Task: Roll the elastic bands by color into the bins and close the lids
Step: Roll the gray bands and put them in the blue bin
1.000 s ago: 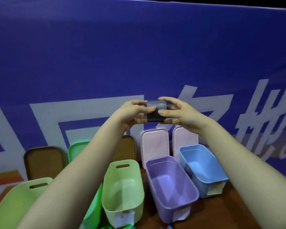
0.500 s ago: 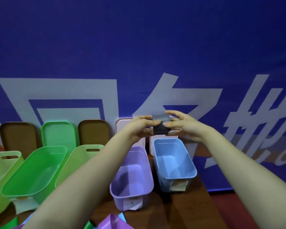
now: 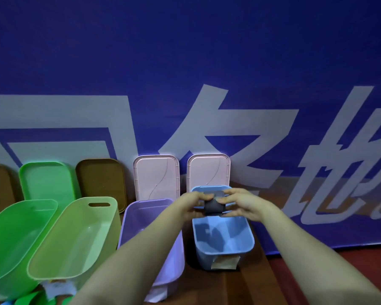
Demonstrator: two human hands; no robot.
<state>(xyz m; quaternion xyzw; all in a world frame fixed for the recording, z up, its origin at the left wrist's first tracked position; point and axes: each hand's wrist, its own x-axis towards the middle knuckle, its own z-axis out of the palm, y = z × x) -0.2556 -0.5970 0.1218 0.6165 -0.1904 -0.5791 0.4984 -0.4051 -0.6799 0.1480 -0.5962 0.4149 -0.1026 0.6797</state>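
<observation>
Head — arms outstretched, left hand, right hand pinching grey band — probably rolled — over blue bin

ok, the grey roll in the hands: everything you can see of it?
The grey roll is a dark, matte band wound into a short squat bundle, rubbery by its look. The left hand and right hand pinch it from opposite sides and cover its ends. It hangs over the far end of the open blue bin, apparently clear of it. Layers too blurred to tell.
</observation>
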